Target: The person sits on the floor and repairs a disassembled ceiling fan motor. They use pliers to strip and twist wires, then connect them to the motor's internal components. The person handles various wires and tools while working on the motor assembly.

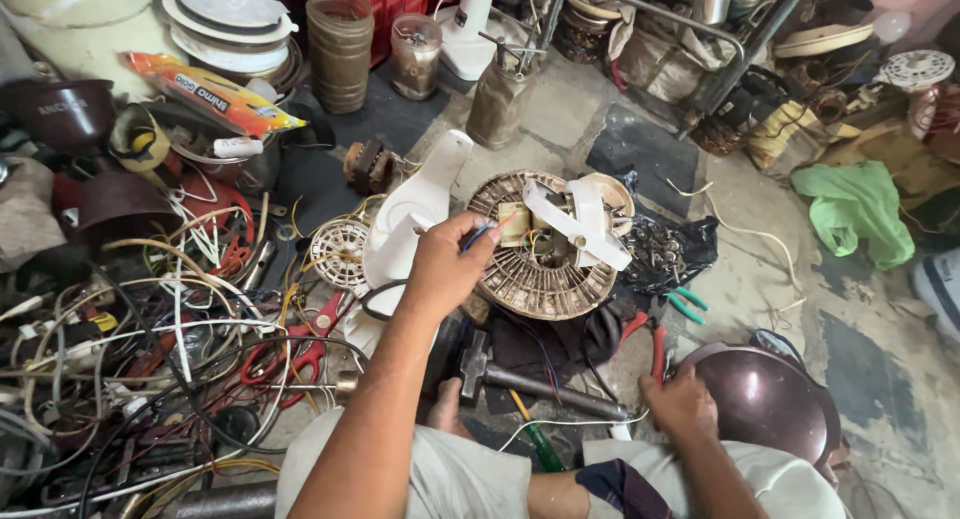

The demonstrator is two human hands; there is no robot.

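Observation:
My left hand [447, 269] is raised over the floor, its fingers pinched on thin wires [478, 235] that lead toward a dusty round fan motor housing [540, 264] with a white bracket [585, 224] across its top. My right hand [680, 404] rests low near my knee, fingers curled at the red handles of a pair of pliers [655, 344]; whether it grips them is unclear. A hammer [520, 377] lies on the floor between my hands.
A tangle of wires and red scissors [300, 349] fills the left. A white fan body [410, 219] lies beside the motor. A dark round bowl [765, 399] sits at right, green-handled pliers [685, 304] near it, a green cloth [855, 209] farther right, jars [340, 44] behind.

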